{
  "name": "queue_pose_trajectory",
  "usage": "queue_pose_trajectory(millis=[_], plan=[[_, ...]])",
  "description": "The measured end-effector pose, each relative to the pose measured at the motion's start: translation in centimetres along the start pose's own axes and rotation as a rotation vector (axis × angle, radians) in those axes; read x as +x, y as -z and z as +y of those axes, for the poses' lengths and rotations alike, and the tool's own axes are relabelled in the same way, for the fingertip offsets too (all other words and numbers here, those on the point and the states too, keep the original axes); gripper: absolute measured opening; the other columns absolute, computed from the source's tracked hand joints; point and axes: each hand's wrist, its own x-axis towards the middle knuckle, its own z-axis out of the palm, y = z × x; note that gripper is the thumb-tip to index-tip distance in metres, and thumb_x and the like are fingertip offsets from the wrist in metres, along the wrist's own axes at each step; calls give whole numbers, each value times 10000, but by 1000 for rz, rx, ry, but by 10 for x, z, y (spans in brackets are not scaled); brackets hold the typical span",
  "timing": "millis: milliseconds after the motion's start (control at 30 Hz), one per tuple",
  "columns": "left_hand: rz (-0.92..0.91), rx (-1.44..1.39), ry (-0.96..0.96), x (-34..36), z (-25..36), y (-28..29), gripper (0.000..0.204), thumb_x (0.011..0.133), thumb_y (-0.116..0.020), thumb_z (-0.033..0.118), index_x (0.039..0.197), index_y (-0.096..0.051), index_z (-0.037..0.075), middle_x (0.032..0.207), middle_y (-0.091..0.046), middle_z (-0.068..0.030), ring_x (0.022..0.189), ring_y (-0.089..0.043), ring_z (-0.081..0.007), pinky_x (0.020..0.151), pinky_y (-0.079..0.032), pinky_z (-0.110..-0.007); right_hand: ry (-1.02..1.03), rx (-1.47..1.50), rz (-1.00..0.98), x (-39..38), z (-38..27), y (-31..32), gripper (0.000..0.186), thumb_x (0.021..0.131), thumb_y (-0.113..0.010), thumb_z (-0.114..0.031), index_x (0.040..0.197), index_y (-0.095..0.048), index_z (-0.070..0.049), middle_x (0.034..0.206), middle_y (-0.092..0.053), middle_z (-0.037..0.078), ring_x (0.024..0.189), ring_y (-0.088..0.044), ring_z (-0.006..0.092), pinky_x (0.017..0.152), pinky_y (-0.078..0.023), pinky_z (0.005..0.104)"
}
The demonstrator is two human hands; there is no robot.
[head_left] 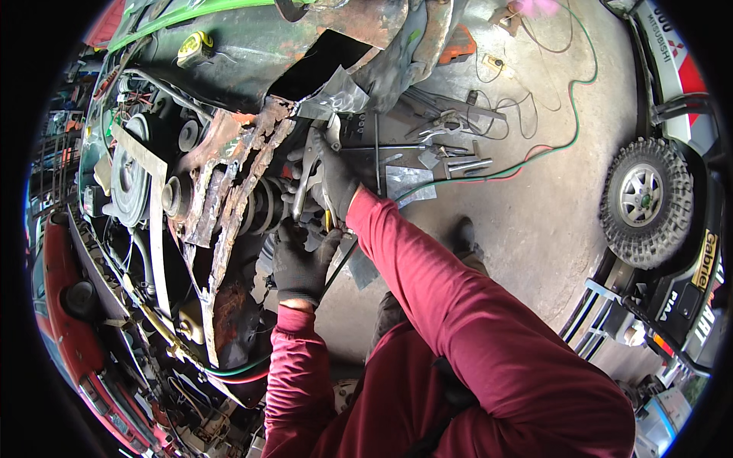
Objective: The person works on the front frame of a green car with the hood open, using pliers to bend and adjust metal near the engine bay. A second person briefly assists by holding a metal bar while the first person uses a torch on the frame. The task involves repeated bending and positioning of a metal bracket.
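My right hand (337,172), in a dark grey glove, is closed around silver locking pliers (305,177). Their jaws point up toward a bent sheet-metal flap at the torn edge of a green car panel (237,65). My left hand (301,263), gloved as well, is just below the handle ends, its thumb spread away from the fingers. Whether its fingertips touch the handle cannot be made out. A small yellow part (329,220) shows between the hands. Rusted, ragged body metal (243,179) stands to the left of the pliers.
Hand tools and metal strips (450,126) lie on the concrete floor beyond my right hand, with a green-and-red hose (534,153) running past. A tape measure (195,47) rests on the green panel. A vehicle with a knobbly tyre (646,195) stands right; a red car (72,328) is left.
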Motion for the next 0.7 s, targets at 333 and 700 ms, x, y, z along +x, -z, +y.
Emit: queue_pose_trajectory(millis=[333,700], plan=[[136,1,-113,1,9,-12,789,840,-925,604,1174,-579,-21,885,-731,-213,800,-730,-456,687,-547,-532,24,-100,46,-15,-4,-7,697,1051,-615,-717,1061,-696,-24,824,-627,119,674,-636,325,658,-645,619],[49,60,-111,11,-10,-1,569,997,-812,487,1248,-673,-5,897,-745,-200,823,-740,-376,749,-557,-480,65,-189,153,-13,4,-16,707,1026,-621,-756,1020,-730,-57,786,-623,78,588,-612,240,557,-646,529]])
